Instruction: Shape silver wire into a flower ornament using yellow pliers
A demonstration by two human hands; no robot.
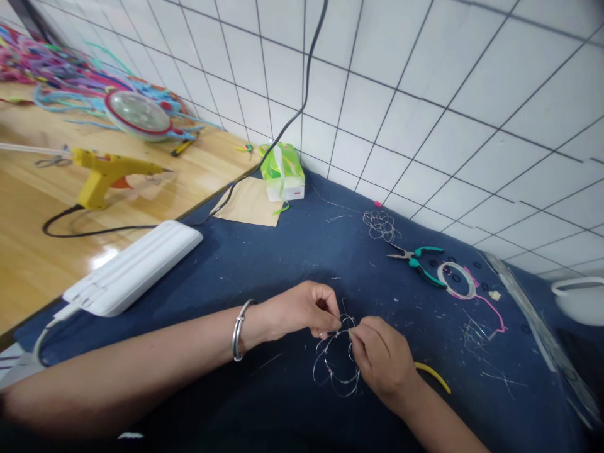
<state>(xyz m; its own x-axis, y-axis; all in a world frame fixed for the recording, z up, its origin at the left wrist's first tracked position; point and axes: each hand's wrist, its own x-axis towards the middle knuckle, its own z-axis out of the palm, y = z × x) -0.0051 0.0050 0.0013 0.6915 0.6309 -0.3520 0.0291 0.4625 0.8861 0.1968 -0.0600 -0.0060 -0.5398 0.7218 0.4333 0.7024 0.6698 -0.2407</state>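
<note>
A looped thin wire piece point(326, 371) hangs between my hands over the dark blue cloth. My left hand point(304, 309), with a silver bangle point(237, 330) at the wrist, pinches the wire's upper edge between thumb and fingers. Close by on the right, my right hand point(383, 357) pinches the same wire from the other side. The fingertips of both hands nearly meet. Beside my right wrist a yellow curved handle point(433, 376) pokes out, its other end hidden.
Teal-handled pliers point(418, 257), a wire flower point(380, 224) and a white ring roll point(457, 281) lie right. A green tissue pack point(284, 173) stands by the tiled wall. Left are a white power bank point(134, 267), a yellow glue gun point(106, 173) and a black cable point(307, 69).
</note>
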